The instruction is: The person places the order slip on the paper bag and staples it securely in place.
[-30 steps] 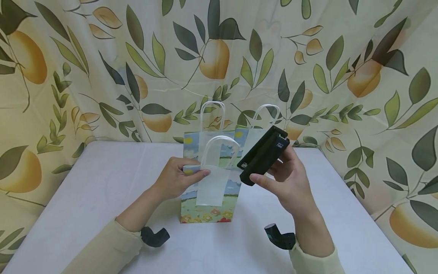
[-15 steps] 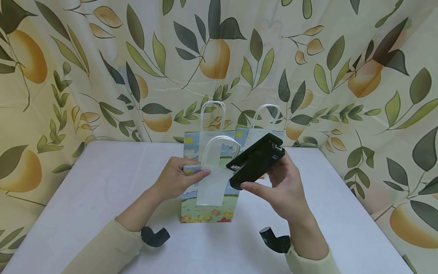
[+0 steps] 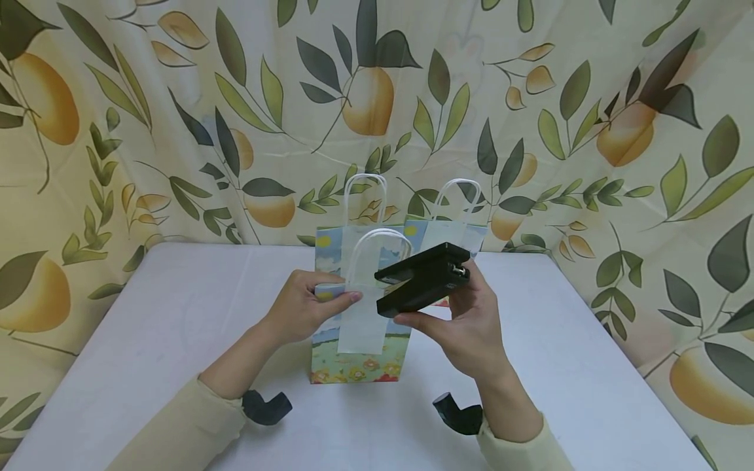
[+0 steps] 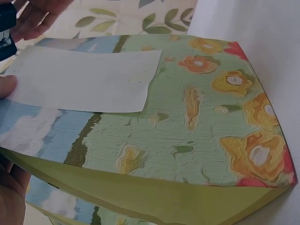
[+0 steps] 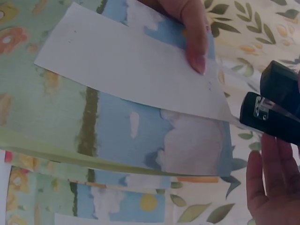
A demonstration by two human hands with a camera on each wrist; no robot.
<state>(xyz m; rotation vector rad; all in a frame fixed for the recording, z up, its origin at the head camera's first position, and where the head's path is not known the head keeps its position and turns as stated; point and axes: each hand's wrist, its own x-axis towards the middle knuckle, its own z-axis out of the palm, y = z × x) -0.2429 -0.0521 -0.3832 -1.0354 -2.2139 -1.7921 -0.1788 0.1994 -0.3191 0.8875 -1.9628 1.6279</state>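
A paper gift bag [image 3: 359, 363] with a painted sky and flowers stands upright at the table's middle, a white paper strip [image 3: 362, 330] on its front and a twisted white handle above. My left hand [image 3: 303, 306] pinches its top left edge, thumb lying on the strip. In my right hand [image 3: 465, 327] I hold a black stapler [image 3: 421, 281] over the bag's top right, its jaws spread apart. From the right wrist view, the stapler [image 5: 272, 101] is beside the strip's upper end [image 5: 140, 65]; whether it touches the paper I cannot tell.
Two similar gift bags stand behind, one at the left [image 3: 328, 252] and one at the right [image 3: 415, 229]. A white-covered table [image 3: 194, 294] lies beneath everything. Behind it hangs a fruit-patterned curtain [image 3: 448, 131]. Black curved pieces, one [image 3: 268, 407] at each cuff, sit by my wrists.
My right hand has moved left with the stapler, which has tilted to a flatter angle and come in front of the bag's top right. My left hand has kept its place.
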